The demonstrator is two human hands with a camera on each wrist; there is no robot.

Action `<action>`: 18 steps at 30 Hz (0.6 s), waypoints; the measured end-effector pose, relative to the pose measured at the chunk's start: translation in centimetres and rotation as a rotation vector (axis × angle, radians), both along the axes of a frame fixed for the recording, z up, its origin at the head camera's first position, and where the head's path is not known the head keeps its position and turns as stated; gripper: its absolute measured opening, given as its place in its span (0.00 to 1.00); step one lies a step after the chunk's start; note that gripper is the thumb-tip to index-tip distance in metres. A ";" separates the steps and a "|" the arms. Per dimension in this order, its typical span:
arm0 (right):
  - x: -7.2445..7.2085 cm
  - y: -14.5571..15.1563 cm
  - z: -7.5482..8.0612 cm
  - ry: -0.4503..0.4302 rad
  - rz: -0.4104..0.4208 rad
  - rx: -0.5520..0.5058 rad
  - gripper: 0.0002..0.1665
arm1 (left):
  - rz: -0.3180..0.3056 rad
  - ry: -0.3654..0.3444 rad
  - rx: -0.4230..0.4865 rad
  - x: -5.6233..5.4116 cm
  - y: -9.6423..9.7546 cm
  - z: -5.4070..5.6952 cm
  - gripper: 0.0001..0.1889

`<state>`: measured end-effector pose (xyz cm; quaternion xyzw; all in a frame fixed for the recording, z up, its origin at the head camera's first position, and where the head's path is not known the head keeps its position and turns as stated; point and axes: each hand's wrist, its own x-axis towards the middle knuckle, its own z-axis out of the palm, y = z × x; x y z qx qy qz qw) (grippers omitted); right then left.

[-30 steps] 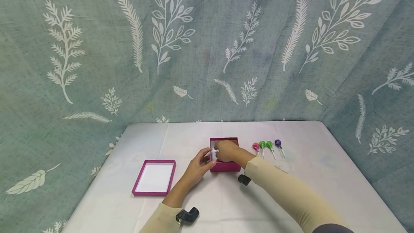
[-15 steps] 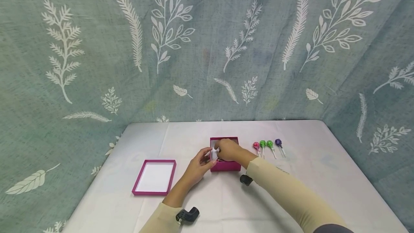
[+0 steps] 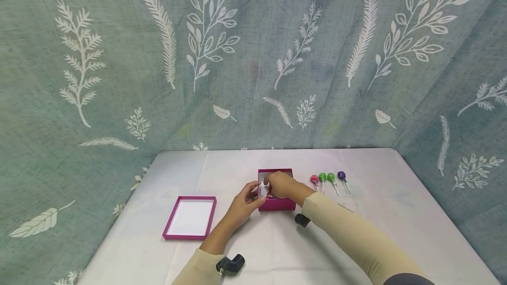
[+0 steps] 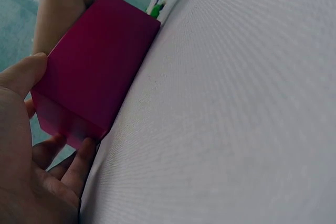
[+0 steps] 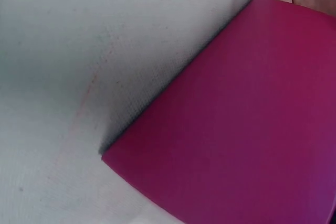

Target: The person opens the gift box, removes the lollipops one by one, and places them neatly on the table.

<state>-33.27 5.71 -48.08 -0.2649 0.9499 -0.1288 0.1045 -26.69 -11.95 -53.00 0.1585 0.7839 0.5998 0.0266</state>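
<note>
The left hand (image 3: 242,202) braces, thumb spread from fingers, and the right hand (image 3: 282,184) dips downward.

We find the right hand (image 3: 282,184), inside the open magenta rectangular box (image 3: 277,205), a touch further right than a second ago, along with its beige cloth sleeve (image 3: 352,232) and small black wrist-worn camera (image 3: 303,220). Beside the hand, the bright white shape of half a second ago no longer stands out; below it, we see a tiny reddish patch (image 3: 270,196) more plainly.
</note>
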 end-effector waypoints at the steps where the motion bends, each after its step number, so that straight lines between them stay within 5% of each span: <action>1: 0.0 0.0 0.1 0.004 0.004 0.005 0.19 | 0.001 0.002 -0.008 0.0 0.0 0.0 0.31; 6: 0.2 0.3 0.1 0.045 0.005 0.010 0.20 | 0.018 0.020 -0.014 -0.8 -0.1 -1.7 0.31; 14: 0.4 1.2 0.8 0.104 0.016 -0.018 0.25 | 0.022 0.006 -0.035 -0.7 -0.1 -1.5 0.32; 18: 0.3 1.7 1.3 0.097 0.000 -0.059 0.26 | 0.017 -0.010 -0.038 -0.2 0.0 -0.3 0.31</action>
